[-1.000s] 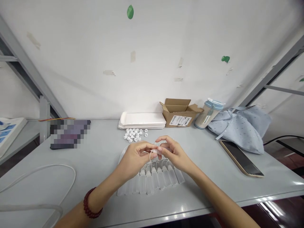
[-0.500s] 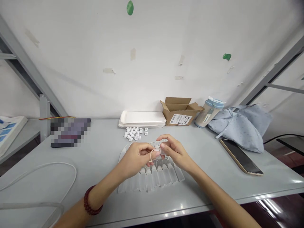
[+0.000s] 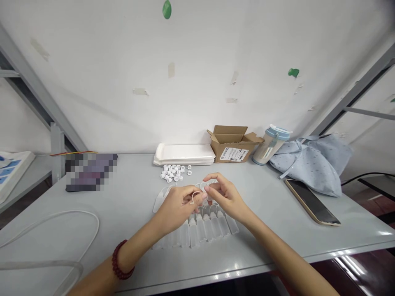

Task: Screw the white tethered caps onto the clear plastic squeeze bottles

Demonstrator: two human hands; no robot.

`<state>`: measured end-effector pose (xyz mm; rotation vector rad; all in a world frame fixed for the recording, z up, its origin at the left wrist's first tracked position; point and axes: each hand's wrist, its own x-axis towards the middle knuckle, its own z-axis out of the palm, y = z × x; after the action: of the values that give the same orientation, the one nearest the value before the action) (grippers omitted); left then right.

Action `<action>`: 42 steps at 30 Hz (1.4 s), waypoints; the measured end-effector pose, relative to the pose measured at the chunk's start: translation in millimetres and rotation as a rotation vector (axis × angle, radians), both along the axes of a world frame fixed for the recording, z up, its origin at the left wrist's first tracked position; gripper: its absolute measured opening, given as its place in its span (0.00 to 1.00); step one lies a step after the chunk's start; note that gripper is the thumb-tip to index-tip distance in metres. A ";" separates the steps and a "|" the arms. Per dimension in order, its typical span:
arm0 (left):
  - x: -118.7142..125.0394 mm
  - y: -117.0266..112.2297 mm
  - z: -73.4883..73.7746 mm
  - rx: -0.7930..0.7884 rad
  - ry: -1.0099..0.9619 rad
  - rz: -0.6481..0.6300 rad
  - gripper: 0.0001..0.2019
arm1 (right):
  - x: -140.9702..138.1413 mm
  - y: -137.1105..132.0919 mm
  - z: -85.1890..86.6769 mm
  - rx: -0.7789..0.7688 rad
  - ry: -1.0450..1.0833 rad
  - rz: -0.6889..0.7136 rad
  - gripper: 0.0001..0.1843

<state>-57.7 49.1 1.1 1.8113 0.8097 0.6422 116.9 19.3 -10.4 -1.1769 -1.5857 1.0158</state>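
My left hand is closed in a pinch, thumb against the fingers, above the middle of the desk. It meets my right hand, whose thumb and fingers are bent around the same small translucent plastic bottle. A thin pale strap curls up from the bottle beside my left thumb; most of the bottle is hidden by my fingers. Beneath both hands lies a row of translucent bottles with strap loops at their necks. More translucent bottles lie behind my left hand. Beyond them is a pile of white caps.
White flat packets are stacked against the wall beside an open cardboard box. A tumbler, blue cloth bag and phone stand or lie right. A pale cable loops at left, near a blurred dark pouch.
Both hands stay together over the bottles with only small finger shifts. The pale strap has turned slightly upward and left. The whole view has shifted a little.
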 end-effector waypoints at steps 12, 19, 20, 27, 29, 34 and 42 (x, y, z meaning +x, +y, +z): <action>-0.1 -1.2 -12.3 0.582 0.125 -0.051 0.12 | 0.2 2.4 -1.4 -0.065 0.027 -0.014 0.14; -1.5 -1.4 -14.4 0.657 0.179 -0.042 0.16 | -0.5 2.4 -2.6 -0.030 -0.019 -0.037 0.14; -1.5 -1.2 -13.8 0.628 0.188 -0.027 0.17 | 0.0 2.4 -2.3 -0.020 -0.020 -0.046 0.14; -1.1 1.0 -5.2 0.409 0.165 -0.036 0.19 | 3.7 4.2 -0.6 0.007 -0.025 -0.065 0.12; -0.9 0.4 -2.4 0.344 0.156 -0.069 0.19 | 3.4 3.8 -0.9 0.001 -0.014 -0.049 0.12; 0.1 -2.8 -0.2 0.218 0.126 -0.134 0.17 | 1.0 1.3 -1.4 -0.014 -0.037 -0.010 0.11; 1.8 -3.0 -21.0 0.795 0.122 -0.050 0.08 | -0.4 1.8 -1.2 -0.002 -0.122 -0.067 0.08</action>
<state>-55.9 46.2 -19.9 2.5971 0.6209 0.9073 116.5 21.1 -11.6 -1.3062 -1.6283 0.9179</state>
